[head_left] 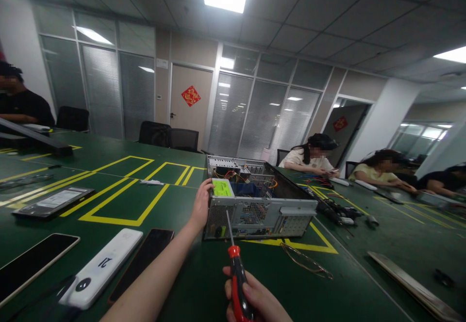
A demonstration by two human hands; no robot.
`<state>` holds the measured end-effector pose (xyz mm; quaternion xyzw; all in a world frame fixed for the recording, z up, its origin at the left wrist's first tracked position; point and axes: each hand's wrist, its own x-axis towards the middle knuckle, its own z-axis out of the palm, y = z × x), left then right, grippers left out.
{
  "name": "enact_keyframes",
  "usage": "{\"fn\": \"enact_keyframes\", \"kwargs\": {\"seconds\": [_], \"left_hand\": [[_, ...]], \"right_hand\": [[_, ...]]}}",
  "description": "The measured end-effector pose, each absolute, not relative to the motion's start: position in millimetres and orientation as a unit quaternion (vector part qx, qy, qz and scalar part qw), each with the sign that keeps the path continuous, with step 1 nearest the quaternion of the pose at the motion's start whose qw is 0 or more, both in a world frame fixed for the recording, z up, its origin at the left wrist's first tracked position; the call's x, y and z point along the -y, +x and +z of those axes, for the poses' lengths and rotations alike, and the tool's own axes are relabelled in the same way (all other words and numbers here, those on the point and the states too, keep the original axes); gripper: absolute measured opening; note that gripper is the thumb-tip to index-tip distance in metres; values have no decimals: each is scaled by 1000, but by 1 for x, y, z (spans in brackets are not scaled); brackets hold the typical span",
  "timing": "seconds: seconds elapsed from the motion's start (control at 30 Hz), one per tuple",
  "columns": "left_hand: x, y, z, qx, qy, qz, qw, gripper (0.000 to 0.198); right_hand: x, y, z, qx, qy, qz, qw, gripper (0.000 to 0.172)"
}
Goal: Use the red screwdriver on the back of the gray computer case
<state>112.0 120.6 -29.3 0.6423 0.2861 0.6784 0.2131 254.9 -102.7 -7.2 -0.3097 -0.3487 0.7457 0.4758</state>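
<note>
An open computer case (260, 215) lies on the green table (182, 273), its perforated rear panel facing me, with wires and a blue part visible inside. At its left rear corner sits a box with a bright green label (222, 187). My left hand (201, 203) rests against the case's left edge beside that label, fingers partly hidden behind the edge. In my right hand (251, 295) is a screwdriver (238, 278) with a red and black handle. Its shaft points up toward the left part of the rear panel; whether the tip touches cannot be told.
Left: a hard drive (54, 201), a white device marked 21 (104, 266), two phones. Right: glasses (307, 261), cables and black adapters (340, 210), a flat metal panel (413, 283). Several people sit around the table's far sides.
</note>
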Motion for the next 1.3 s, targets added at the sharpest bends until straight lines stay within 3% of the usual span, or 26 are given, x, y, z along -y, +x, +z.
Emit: {"fn": "enact_keyframes", "kwargs": {"seconds": [0.43, 1.07, 1.3], "left_hand": [[-119, 113, -28, -282, 645, 673, 228, 44], [-122, 114, -31, -284, 646, 675, 216, 45], [-120, 113, -30, -287, 645, 672, 226, 43]], "right_hand": [[86, 250, -38, 354, -312, 742, 476, 59], [85, 247, -33, 297, -350, 746, 482, 58], [93, 244, -10, 251, -355, 768, 470, 53]]}}
